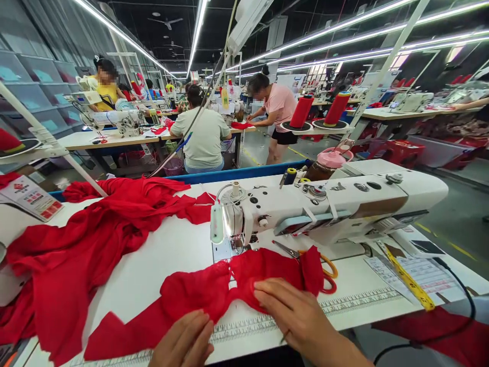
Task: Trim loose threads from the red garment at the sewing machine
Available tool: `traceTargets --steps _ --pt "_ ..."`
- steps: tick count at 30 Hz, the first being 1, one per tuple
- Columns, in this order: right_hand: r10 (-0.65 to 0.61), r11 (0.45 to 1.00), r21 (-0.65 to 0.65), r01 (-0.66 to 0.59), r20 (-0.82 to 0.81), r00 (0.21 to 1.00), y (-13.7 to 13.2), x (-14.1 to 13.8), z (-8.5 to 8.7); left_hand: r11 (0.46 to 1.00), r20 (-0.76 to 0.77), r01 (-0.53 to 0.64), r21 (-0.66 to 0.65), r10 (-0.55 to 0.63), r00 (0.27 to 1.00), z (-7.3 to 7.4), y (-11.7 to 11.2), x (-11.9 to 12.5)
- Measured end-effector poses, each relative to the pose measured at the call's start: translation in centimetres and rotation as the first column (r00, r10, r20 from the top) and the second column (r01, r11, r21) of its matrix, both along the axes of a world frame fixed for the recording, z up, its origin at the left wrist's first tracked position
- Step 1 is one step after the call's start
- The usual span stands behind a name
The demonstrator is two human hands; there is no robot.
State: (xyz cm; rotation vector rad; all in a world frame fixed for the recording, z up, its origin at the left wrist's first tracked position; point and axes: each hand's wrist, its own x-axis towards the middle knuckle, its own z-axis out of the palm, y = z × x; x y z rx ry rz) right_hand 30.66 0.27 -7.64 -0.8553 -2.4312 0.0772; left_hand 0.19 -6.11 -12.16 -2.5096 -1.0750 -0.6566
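Observation:
A red fabric piece [196, 290] lies gathered across the table under the sewing machine's needle area [239, 244]. A small white gap with a short seam shows near its middle. My left hand [183, 339] is at its near edge, left of the needle, fingers curled together on the cloth. My right hand [294, 311] grips the near edge to the right, fingertips pressed on the fabric, its thumb mostly hidden. Partly under the cloth's right end lie scissors [329, 266] with orange and red handles.
The white sewing machine [344, 199] spans the right side. A heap of red fabric [87, 244] covers the left. A ruler strip [359, 300] runs along the front edge; a yellow tape measure [410, 283] lies over papers [439, 280]. Thread cones [301, 112] stand behind. Co-workers sit and stand beyond.

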Motion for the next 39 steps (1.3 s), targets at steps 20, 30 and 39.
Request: traceTargets --steps 20,30,39 --pt "-0.015 0.99 -0.138 0.035 0.149 0.989 0.7 -3.8 -3.0 0.997 -0.098 -0.077 0.015 0.078 0.992 -1.4 2.7 1.6" --pt "0.016 0.968 -0.249 0.043 0.23 0.973 1.0 -5.6 -2.6 0.995 0.112 -0.035 0.089 0.025 0.993 -2.2 1.4 4.5" --pt "0.028 0.927 -0.369 0.06 0.229 0.973 1.9 -6.0 -2.2 0.984 0.291 -0.173 0.048 0.152 0.945 -4.1 0.1 5.6"
